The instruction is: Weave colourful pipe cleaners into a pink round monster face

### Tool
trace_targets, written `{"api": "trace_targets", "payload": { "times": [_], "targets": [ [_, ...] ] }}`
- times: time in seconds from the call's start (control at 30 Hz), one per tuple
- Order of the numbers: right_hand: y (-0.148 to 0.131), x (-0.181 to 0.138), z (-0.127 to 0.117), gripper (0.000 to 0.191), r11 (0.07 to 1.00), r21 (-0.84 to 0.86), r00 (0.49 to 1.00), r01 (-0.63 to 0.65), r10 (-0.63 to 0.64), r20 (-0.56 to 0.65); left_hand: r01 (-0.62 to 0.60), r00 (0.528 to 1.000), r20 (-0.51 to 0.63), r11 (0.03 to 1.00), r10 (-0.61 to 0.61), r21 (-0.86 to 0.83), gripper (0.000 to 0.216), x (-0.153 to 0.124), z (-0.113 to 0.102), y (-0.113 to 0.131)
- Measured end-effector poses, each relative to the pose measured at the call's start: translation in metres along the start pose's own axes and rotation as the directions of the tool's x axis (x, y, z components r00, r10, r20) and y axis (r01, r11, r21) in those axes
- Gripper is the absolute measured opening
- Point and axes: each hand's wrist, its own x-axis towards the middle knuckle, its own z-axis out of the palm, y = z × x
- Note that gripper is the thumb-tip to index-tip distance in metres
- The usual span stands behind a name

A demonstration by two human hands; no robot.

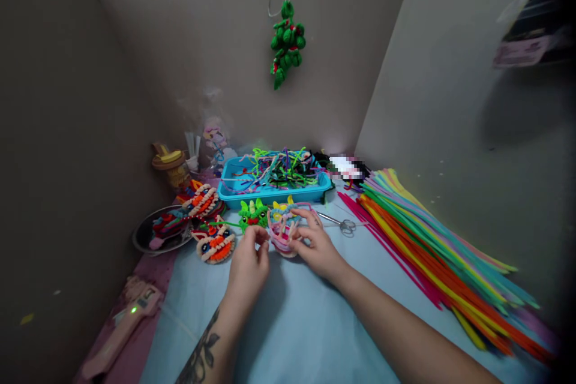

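Note:
A pink and white pipe-cleaner figure (282, 245) is held up between my hands over the blue cloth. My left hand (252, 258) is closed at its left edge, thumb and fingers pinched together. My right hand (317, 246) grips the right side, with the thumb low and the forefinger arched over the top; loose pink stems stick out beneath it. Just behind are a green pipe-cleaner figure (252, 215) with horns and a blue and yellow one (281, 211), partly covered. An orange and cream lion-like figure (216, 243) lies left of my left hand.
Behind stands a blue tray (270, 197) of pipe-cleaner scraps. Scissors (345, 227) and long colourful pipe-cleaner bundles (432, 258) lie right. A metal bowl (143, 245), a brown cup (173, 169) and a pink glue gun (123, 330) are left. Green figures (287, 42) hang above.

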Motion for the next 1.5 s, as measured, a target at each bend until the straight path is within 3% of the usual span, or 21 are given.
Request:
{"api": "trace_targets", "payload": {
  "times": [0.1,0.23,0.47,0.7,1.07,1.23,1.5],
  "targets": [
    [-0.001,0.001,-0.007,0.011,0.999,0.032,1.000,0.021,-0.021,0.017,-0.078,0.996,-0.029,0.992,0.082,0.103,0.022,0.003,-0.005,0.001],
    [-0.003,0.002,-0.013,0.014,0.998,0.025,0.997,0.054,-0.055,0.046,-0.159,0.986,0.080,0.973,0.148,0.167,0.020,0.002,-0.006,0.006],
    [-0.008,-0.001,-0.014,0.011,0.999,0.000,0.999,0.043,-0.043,0.027,-0.134,0.978,0.177,0.981,0.108,0.143,0.017,0.000,-0.006,0.014],
    [-0.005,0.003,-0.015,0.011,0.999,-0.040,1.000,0.013,-0.013,0.016,-0.146,0.968,0.223,0.982,0.117,0.120,0.013,0.003,-0.006,0.007],
    [-0.005,-0.001,-0.010,0.008,0.988,0.077,0.984,-0.131,0.120,0.134,-0.179,0.943,0.310,0.971,0.124,0.155,0.009,0.000,0.001,0.010],
    [-0.005,0.000,-0.008,0.012,0.977,0.142,0.981,-0.159,0.141,0.131,-0.186,0.945,0.302,0.964,0.123,0.188,0.007,-0.001,0.000,0.011],
    [0.000,-0.001,-0.006,0.011,0.987,0.103,0.975,-0.127,0.105,0.198,-0.164,0.952,0.291,0.965,0.099,0.207,0.010,-0.001,0.001,0.009]
  ]
}}
